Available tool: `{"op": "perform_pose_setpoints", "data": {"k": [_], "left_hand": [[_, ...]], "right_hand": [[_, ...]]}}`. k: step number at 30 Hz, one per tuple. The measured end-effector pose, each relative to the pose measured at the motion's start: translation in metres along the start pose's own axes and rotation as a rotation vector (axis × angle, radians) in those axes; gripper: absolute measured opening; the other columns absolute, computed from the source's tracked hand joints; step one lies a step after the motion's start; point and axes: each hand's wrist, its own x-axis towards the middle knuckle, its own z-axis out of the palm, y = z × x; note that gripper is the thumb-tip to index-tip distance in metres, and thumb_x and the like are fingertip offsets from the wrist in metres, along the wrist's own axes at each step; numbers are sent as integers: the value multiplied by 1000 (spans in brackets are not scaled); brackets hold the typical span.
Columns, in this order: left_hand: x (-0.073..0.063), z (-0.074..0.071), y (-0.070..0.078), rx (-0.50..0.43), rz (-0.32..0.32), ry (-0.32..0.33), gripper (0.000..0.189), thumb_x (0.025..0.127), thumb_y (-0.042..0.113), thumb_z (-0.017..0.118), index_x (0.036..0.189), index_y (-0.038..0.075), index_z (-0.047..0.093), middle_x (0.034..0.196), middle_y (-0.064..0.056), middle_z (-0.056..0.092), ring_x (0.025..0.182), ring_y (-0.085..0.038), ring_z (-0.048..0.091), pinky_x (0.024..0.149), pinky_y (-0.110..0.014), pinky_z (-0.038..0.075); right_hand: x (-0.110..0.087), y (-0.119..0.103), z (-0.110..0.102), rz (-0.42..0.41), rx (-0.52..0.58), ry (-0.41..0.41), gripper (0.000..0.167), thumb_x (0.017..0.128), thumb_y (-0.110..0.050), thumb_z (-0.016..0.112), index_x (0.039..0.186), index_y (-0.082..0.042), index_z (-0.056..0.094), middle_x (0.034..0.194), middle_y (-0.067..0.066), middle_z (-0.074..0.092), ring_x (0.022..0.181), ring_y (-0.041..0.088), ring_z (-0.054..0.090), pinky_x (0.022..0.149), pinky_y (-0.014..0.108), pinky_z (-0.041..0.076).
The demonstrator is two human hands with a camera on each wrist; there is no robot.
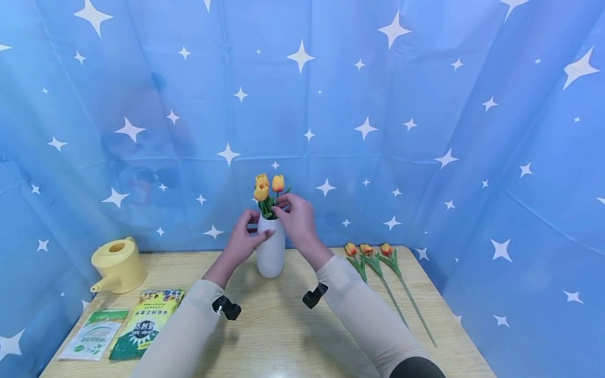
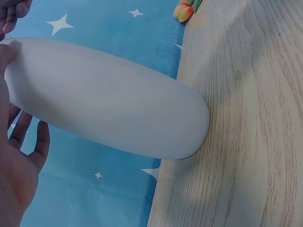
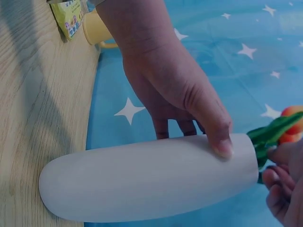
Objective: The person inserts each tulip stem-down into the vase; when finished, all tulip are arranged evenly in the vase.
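Note:
A tall white vase (image 1: 271,252) stands upright near the table's back edge. Three yellow-orange tulips (image 1: 261,192) with green leaves rise from its mouth. My left hand (image 1: 242,241) holds the vase near its top, thumb on the front and fingers round the far side, as the right wrist view also shows. Just above the rim, my right hand (image 1: 300,218) pinches the rightmost tulip (image 1: 278,183) low on its green stem, among the leaves. The stem ends inside the vase are hidden.
Three more tulips (image 1: 386,249) lie side by side on the right of the wooden table (image 1: 264,336). At the left are a yellow watering can (image 1: 120,265), a green-yellow packet (image 1: 148,323) and a white-green packet (image 1: 94,336). A blue star-patterned curtain (image 1: 302,115) hangs behind.

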Motion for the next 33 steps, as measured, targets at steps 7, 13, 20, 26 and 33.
{"op": "perform_pose_setpoints", "data": {"k": [7,13,20,26,33], "left_hand": [[0,0,0,-1,8,0,55,98,40,87,136,16,54,142,-13,60,132,-44,61,104,-62,58],[0,-2,0,2,-5,-3,56,98,38,87,138,15,54,144,-14,59,135,-44,59,109,-63,55],[-1,-3,2,14,-26,-4,58,99,40,86,139,15,53,146,-15,58,135,-44,59,107,-64,56],[0,-2,1,20,-36,-2,56,99,39,86,139,16,53,146,-13,58,135,-44,58,106,-63,57],[0,0,1,20,-30,-4,56,99,39,87,138,16,54,145,-13,58,134,-44,59,106,-63,57]], "right_hand": [[-9,4,-15,-18,118,21,15,99,-8,85,113,-1,80,100,7,79,79,19,71,69,32,62],[-20,10,-32,-4,132,25,17,100,-10,84,116,-5,80,100,7,79,80,21,71,67,30,61],[-40,20,-55,38,94,23,17,102,-17,84,116,-9,81,100,4,78,85,20,70,70,32,59],[-58,38,-71,28,49,20,16,102,-17,84,115,-11,80,99,1,77,85,18,69,73,34,60],[-80,68,-90,78,3,-14,15,101,-16,84,115,-13,79,100,0,75,86,17,69,73,32,59]]}}
